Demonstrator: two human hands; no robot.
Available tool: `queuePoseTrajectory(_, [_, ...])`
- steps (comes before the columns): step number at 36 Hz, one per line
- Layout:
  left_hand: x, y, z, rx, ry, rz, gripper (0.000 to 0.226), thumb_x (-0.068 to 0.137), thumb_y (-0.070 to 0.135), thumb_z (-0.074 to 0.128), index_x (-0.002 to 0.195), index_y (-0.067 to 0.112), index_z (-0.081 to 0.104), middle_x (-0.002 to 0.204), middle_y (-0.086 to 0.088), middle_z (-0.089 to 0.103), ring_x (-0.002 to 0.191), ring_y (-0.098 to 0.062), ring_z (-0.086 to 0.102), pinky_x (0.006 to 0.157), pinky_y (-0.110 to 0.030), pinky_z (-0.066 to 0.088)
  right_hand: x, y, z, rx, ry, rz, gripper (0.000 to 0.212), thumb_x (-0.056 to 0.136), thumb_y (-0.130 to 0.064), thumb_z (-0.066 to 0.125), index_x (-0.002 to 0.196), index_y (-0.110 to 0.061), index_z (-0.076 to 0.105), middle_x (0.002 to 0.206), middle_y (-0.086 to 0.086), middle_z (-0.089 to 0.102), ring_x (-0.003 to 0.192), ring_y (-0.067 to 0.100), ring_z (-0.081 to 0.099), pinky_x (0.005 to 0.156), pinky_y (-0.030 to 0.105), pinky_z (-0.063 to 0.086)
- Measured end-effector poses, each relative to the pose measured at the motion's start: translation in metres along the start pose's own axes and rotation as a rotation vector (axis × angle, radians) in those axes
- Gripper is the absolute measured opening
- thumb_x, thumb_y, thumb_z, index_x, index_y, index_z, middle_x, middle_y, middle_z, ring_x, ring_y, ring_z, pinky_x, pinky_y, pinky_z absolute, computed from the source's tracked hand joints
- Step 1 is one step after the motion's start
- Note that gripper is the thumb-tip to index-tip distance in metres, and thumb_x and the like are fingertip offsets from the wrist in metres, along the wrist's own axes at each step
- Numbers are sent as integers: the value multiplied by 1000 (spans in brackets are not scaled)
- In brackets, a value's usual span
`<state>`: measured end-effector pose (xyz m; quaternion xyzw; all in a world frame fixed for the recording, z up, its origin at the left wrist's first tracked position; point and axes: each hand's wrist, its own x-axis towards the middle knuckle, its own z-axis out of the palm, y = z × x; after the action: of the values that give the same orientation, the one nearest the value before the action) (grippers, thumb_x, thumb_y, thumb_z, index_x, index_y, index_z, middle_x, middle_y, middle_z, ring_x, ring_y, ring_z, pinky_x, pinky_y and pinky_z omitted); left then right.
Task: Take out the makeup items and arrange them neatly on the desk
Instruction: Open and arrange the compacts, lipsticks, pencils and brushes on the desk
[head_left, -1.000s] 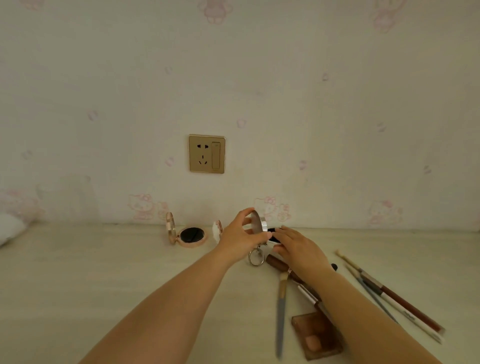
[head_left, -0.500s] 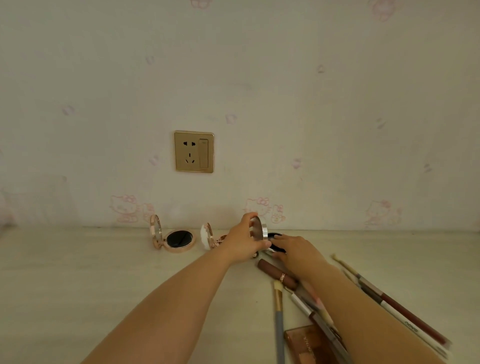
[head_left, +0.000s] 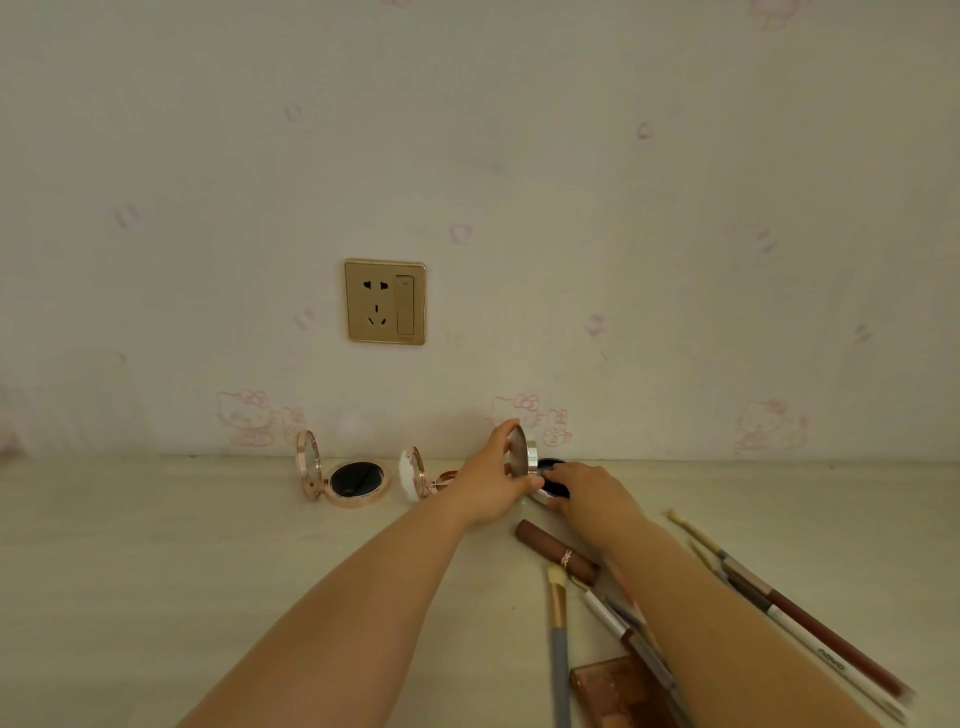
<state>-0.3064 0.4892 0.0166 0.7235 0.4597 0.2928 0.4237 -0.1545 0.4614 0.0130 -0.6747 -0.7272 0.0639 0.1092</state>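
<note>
My left hand (head_left: 488, 480) grips the raised lid of a silver compact (head_left: 523, 457) near the wall. My right hand (head_left: 592, 488) holds the compact's dark base on the desk. An open rose-gold compact (head_left: 343, 475) with a black pad stands at the left. A second open compact (head_left: 418, 475) sits beside my left hand, partly hidden by it. A brown lipstick tube (head_left: 556, 551) lies in front of my hands. A grey-handled brush (head_left: 558, 644), several pencils (head_left: 810, 618) and a brown palette (head_left: 618, 693) lie at the lower right.
The pale desk (head_left: 156, 571) runs back to a papered wall with a gold power socket (head_left: 384, 301). My right forearm covers part of the pencils and brushes.
Both hands have moved farther from me toward the wall with the silver compact, now set on the desk. The keyring seen below it earlier is out of sight.
</note>
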Motion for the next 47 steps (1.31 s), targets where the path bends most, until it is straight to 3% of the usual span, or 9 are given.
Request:
queuePoseTrajectory(7, [1,1,-2,-130,0,-35,83,87,16,65,148,30,11,156,0,23,133,-22,42,109,-41,38,3,0,0,16,9,21,42,94,-21,50,136,-26,47,134,1,52,120,20,49,99,29,39])
queuePoseTrajectory(11, [0,5,1,-51,15,1,82,88,18,64,149,28,10,156,-1,20,140,-23,31,112,-33,31,4,0,3,19,25,26,42,94,-20,48,136,-25,46,135,1,50,121,19,48,98,28,38])
queuePoseTrajectory(18, [-10,11,4,23,94,8,90,85,21,68,151,20,7,157,-3,18,143,-21,23,115,-39,28,-9,-2,-3,10,97,2,37,95,-16,46,131,-23,52,128,1,53,116,19,49,93,28,40])
queuePoseTrajectory(25, [-48,17,7,151,262,53,68,87,21,63,145,17,28,145,-4,38,128,-17,45,104,-30,38,-60,-6,-17,21,297,66,28,96,-20,46,121,-21,59,120,-1,56,114,17,45,92,25,39])
queuePoseTrajectory(29, [-90,23,18,157,250,130,42,87,14,62,128,19,52,131,2,50,106,-7,56,88,-17,39,-104,-12,-19,60,360,140,25,95,-25,47,114,-22,63,113,-2,59,109,16,48,87,26,39])
queuePoseTrajectory(32, [-120,30,30,193,228,167,30,86,14,62,115,21,62,120,3,57,104,-9,60,88,-18,42,-137,-18,-15,83,405,180,24,94,-26,48,110,-19,65,108,2,61,106,20,49,86,28,39])
queuePoseTrajectory(35, [-145,36,42,286,163,191,27,86,23,63,113,25,64,118,6,60,107,-10,56,92,-23,43,-166,-24,-10,89,442,184,23,93,-23,51,108,-17,67,107,3,62,105,21,49,85,28,38])
queuePoseTrajectory(40, [-172,37,61,609,17,238,47,82,45,62,126,29,56,126,4,56,118,-18,41,95,-29,37,-198,-27,-4,69,456,200,22,92,-24,53,107,-18,68,103,2,63,100,20,49,79,29,39])
queuePoseTrajectory(47, [-183,41,82,838,63,245,48,80,55,55,119,27,57,120,4,57,119,-20,39,88,-34,35,-223,-25,2,15,423,198,23,93,-21,50,104,-17,69,103,4,63,101,21,49,75,23,29])
